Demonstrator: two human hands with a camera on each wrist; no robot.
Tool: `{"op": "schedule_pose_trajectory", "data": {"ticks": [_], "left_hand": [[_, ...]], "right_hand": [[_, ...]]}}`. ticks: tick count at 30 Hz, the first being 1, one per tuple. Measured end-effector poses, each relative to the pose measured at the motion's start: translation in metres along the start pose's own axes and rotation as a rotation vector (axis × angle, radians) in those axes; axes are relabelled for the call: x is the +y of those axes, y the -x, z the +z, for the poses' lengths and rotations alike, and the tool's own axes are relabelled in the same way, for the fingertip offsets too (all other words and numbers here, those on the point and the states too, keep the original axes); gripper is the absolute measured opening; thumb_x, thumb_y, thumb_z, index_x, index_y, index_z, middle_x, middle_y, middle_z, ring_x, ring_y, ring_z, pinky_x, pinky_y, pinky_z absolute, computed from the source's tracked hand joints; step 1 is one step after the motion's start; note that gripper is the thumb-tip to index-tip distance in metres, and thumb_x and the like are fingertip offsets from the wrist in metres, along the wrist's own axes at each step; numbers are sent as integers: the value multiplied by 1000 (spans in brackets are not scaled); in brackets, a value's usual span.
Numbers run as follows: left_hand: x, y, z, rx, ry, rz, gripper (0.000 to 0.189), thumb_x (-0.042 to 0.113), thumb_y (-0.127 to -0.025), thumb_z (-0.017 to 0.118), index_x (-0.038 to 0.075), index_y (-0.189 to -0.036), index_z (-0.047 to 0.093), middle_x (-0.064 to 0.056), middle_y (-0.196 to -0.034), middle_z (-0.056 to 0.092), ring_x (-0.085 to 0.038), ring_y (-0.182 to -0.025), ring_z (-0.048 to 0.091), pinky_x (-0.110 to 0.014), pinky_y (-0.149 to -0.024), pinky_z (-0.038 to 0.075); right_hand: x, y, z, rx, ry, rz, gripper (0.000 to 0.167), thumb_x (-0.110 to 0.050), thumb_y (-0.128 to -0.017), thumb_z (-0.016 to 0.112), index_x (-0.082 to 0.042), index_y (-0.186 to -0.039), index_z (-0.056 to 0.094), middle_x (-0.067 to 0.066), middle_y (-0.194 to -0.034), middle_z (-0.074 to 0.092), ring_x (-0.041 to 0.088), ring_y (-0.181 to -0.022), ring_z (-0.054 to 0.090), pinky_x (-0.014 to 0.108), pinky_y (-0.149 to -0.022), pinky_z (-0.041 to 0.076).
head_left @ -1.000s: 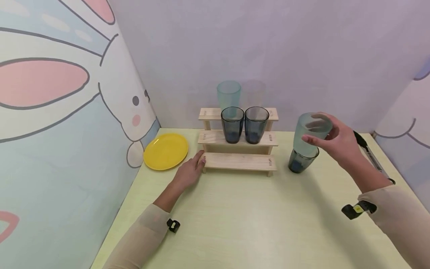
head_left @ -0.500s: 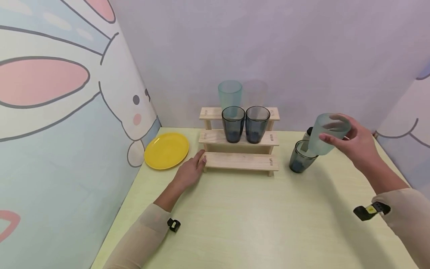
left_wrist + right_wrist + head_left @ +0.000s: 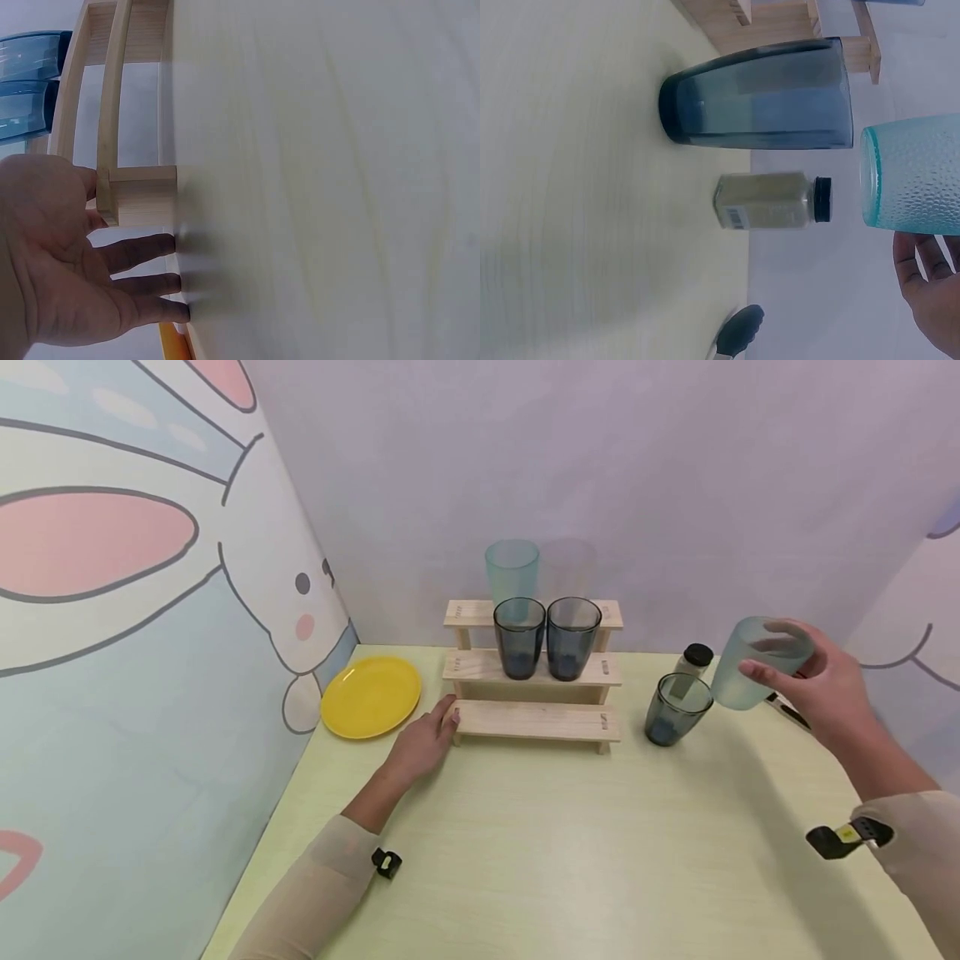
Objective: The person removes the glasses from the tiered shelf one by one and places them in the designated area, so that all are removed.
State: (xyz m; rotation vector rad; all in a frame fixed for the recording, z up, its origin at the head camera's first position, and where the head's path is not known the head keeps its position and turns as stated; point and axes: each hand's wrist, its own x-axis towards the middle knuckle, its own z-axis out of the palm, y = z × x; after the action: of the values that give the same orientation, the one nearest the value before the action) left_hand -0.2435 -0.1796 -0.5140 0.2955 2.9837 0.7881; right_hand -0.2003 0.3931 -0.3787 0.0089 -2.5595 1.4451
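In the head view my right hand (image 3: 832,681) holds a frosted light-blue tumbler (image 3: 746,681) above the table, slightly tilted, thumb and fingers round its side. Its textured wall (image 3: 919,176) fills the right of the right wrist view. Just left of it, a smoky grey glass (image 3: 667,718) stands upright on the table. My left hand (image 3: 422,745) holds the left end of the bottom step of a three-step wooden rack (image 3: 536,720). In the left wrist view, thumb and forefinger are at the board's end (image 3: 109,202), the other fingers extended towards the tabletop.
Two smoky glasses (image 3: 519,647) stand on the middle step; a light-blue tumbler (image 3: 512,568) is behind on the top step. A black-capped jar (image 3: 769,201) and black-headed tongs (image 3: 741,330) lie beyond the grey glass. A yellow plate (image 3: 371,697) sits left, walls behind.
My right hand has carried the light-blue tumbler to the right, away from above the grey glass, revealing the jar behind it. My left hand stays on the rack.
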Motion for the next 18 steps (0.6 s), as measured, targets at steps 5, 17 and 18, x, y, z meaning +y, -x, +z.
{"op": "schedule_pose_trajectory", "data": {"ticks": [5,17,18], "left_hand": [[-3,-3,1,-11,24,6,70,66,-117,27,27,-173,37,-30,-138,72,-51,-123,72,-67,-99,57],[-11,-5,7,2,22,14,72,69,-115,28,28,-173,38,-29,-139,73,-49,-124,73,-65,-101,57],[-7,-3,5,2,20,11,70,67,-116,30,27,-173,38,-29,-139,73,-49,-125,73,-65,-102,57]], "right_hand": [[5,2,-3,-1,15,13,71,-18,-102,83,-33,-164,51,-37,-121,62,-21,-102,62,5,-76,50],[39,6,5,-16,72,40,76,-24,-100,85,-34,-166,49,-45,-113,63,-23,-98,60,6,-74,47],[42,6,6,-21,85,47,77,-26,-100,86,-35,-166,49,-44,-112,62,-23,-99,60,6,-74,47]]}}
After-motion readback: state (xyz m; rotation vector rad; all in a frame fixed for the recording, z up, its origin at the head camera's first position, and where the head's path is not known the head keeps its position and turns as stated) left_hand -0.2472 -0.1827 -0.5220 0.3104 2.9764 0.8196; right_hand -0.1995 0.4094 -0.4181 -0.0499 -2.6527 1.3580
